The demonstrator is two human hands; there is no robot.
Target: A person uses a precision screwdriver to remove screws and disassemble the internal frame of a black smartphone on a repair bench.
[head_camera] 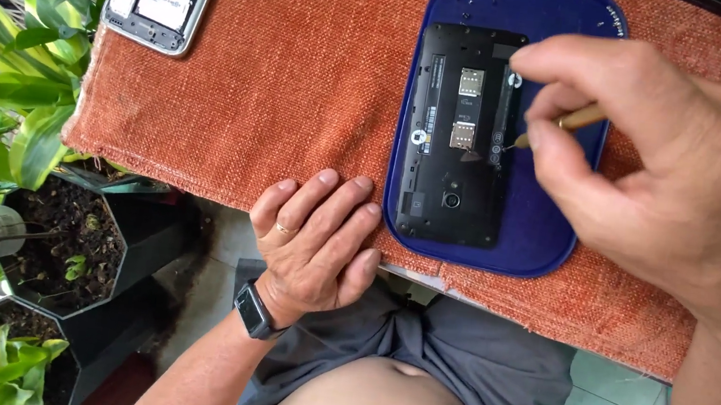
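Right hand (pixel 654 164) pinches small screwdriver (pixel 569 122) on opened black phone (pixel 462 133) in blue tray (pixel 546 242); keep tip vertical, left hand (pixel 315 243) flat, empty on tabletop (pixel 303 69).

Black smartwatch (pixel 256 310), gold ring (pixel 284 229), perhaps grey shorts (pixel 486 371)

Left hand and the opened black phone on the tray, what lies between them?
In the head view, only the blue tray's rim and orange cloth separate the left hand from the phone.
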